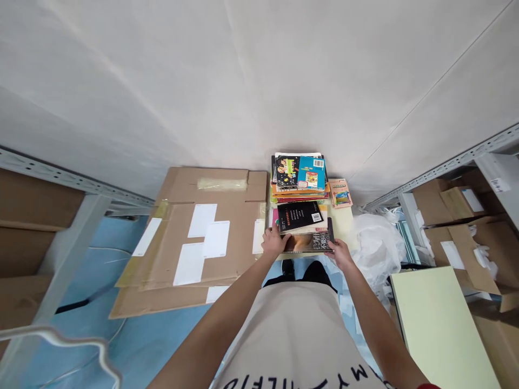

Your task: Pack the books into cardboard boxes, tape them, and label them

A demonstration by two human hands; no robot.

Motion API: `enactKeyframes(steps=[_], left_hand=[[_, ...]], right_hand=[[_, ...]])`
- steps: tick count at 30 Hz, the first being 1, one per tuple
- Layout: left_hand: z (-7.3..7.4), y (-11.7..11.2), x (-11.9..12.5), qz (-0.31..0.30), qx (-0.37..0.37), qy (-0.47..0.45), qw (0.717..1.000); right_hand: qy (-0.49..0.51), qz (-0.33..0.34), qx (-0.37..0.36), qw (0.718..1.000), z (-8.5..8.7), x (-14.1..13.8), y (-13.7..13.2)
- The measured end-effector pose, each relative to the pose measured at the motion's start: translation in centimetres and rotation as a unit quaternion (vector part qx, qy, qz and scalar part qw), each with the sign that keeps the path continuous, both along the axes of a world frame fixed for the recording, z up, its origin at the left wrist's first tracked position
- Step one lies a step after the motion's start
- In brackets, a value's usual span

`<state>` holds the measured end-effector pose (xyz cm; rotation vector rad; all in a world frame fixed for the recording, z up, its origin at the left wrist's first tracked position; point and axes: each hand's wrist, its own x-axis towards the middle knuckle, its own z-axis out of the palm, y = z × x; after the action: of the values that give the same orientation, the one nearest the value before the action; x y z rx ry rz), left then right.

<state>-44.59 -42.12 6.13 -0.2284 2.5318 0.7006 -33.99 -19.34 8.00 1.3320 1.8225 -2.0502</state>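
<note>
A dark book with a brown picture and pale lettering (307, 242) lies at the front of the books before me. My left hand (274, 242) is closed on its left end, the thumb over the cover. At its right end, my right hand (341, 255) grips the edge with the fingertips. Just behind it lies a black book with a white barcode (299, 215), partly on other books. Farther back stands a stack of books, topped by a blue and black one (311, 172). A small pinkish book (340, 193) sits to the right of that stack.
Flattened cardboard (239, 216) with white labels lies on the left. White plastic bags (375, 243) bunch up at the right, near a pale green panel (441, 324). Metal shelves with cardboard boxes flank both sides, and a white wall (251, 81) rises behind.
</note>
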Motion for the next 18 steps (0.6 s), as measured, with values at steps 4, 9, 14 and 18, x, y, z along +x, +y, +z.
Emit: enactKeyframes(steps=[4, 9, 14, 18], left_hand=[[0.1, -0.4, -0.2, 0.042, 0.072, 0.017, 0.996], [0.1, -1.6, 1.5, 0.124, 0.259, 0.005, 0.958], [0.6, -1.8, 4.8, 0.147, 0.340, -0.049, 0.928], [2.3, -0.5, 6.8, 0.179, 0.506, -0.107, 0.837]], right_hand=[[0.036, -0.044, -0.040, 0.998, 3.1, 3.4, 1.1], [0.067, -0.090, -0.036, 0.993, 6.6, 7.9, 1.7], [0.105, -0.112, -0.027, 0.988, 9.5, 11.5, 2.4], [0.193, -0.163, -0.037, 0.967, 11.0, 12.3, 1.9]])
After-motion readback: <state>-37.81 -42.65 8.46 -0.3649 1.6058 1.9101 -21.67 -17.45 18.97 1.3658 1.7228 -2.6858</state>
